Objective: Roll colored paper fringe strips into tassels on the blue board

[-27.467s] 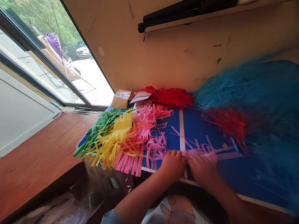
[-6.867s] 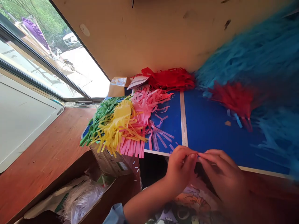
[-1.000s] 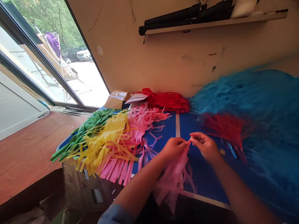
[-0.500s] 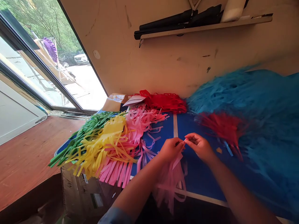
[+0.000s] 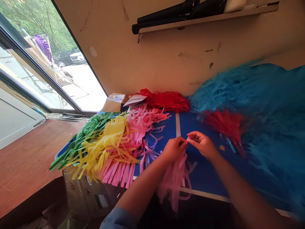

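Note:
Both of my hands meet over the front of the blue table (image 5: 207, 178). My left hand (image 5: 175, 149) is closed around the top of a pink fringed paper tassel (image 5: 175, 181), whose strips hang down past the table's front edge. With thumb and fingertips, my right hand (image 5: 201, 144) pinches the tassel's thin upper end, right beside the left fingers. To the left lie pink fringed strips (image 5: 137, 127), a yellow fringed bundle (image 5: 115, 127) and a green one (image 5: 95, 127). Lilac strips (image 5: 147, 152) lie nearest my left hand.
A red fringed pile (image 5: 169, 101) lies against the wall, beside a brown paper packet (image 5: 114, 103). Blue fringe (image 5: 238, 86) heaps up at the right, with a red tuft (image 5: 226, 122) before it. A cardboard box (image 5: 88, 194) stands below left. A shelf (image 5: 209, 19) juts out above.
The view has tipped slightly downward, so the shelf and table sit higher. My hands stay together on the pink tassel's top, and its strips have swung a little.

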### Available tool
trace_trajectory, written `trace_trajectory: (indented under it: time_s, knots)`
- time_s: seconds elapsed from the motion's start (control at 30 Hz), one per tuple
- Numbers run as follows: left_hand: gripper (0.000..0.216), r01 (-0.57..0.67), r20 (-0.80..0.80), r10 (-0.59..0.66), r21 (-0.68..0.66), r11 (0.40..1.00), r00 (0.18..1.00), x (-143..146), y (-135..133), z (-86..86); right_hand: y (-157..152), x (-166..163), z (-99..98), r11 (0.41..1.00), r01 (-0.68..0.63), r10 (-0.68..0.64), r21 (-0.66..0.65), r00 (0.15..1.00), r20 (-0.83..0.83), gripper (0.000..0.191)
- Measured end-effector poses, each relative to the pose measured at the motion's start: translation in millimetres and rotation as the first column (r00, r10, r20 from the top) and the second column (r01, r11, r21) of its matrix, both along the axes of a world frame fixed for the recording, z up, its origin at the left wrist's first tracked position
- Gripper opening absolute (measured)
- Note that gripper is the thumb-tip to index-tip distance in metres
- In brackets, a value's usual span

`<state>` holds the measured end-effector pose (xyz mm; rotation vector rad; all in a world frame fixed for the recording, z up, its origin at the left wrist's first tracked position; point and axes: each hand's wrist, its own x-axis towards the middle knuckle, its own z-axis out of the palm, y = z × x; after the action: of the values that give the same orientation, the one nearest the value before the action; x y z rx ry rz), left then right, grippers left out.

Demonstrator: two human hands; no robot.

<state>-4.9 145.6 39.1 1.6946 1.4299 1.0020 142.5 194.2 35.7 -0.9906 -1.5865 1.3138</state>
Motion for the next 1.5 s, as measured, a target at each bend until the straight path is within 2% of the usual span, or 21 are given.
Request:
trace_trajectory:
  time_s: [0.2,0.33,0.5,0.67,0.87,1.0,1.17,1.33,1.5]
  knots:
    - [0.019,-0.035,-0.016,0.035,0.009,0.999,0.999,0.4,-0.8,-2.5,-3.9,0.0,5.9,0.999,-0.043,0.045,-0.03,0.997,0.059,0.039]
    - [0.024,-0.062,-0.016,0.063,0.004,0.998,0.998,2.3,1.0,-3.4,-0.8,1.2,4.4,0.999,-0.017,0.019,-0.031,0.998,0.065,0.04]
    - [0.022,-0.093,-0.091,0.092,-0.001,0.996,0.992,2.5,1.4,-1.7,3.2,1.7,3.0,0.998,0.049,-0.046,-0.025,0.995,0.09,0.037]
    - [0.023,-0.097,-0.084,0.096,-0.014,0.995,0.992,0.7,2.1,-2.5,1.6,1.1,5.4,0.998,0.032,-0.027,-0.05,0.995,0.098,0.036]
    - [0.025,-0.07,-0.126,0.068,-0.016,0.997,0.99,2.0,5.2,-6.3,0.6,2.5,7.2,0.999,0.034,-0.034,0.002,0.988,0.148,0.03]
    - [0.02,-0.053,-0.051,0.052,-0.011,0.999,0.997,2.4,5.9,-8.3,1.0,3.1,8.3,0.999,0.035,-0.036,0.009,0.986,0.16,0.029]
    - [0.019,-0.007,-0.018,0.008,0.06,0.998,1.0,1.8,5.5,-6.9,1.2,6.4,10.3,0.996,-0.049,0.032,0.076,0.977,0.21,0.028]
    - [0.015,-0.03,-0.081,0.033,0.036,0.999,0.996,1.2,3.5,-5.1,1.6,7.4,8.2,0.989,-0.118,0.095,0.087,0.968,0.233,0.027]
    - [0.017,0.0,-0.088,0.0,-0.001,1.0,0.996,1.8,2.2,-2.1,2.2,8.3,10.6,0.988,-0.034,-0.015,0.153,0.949,0.314,0.028]
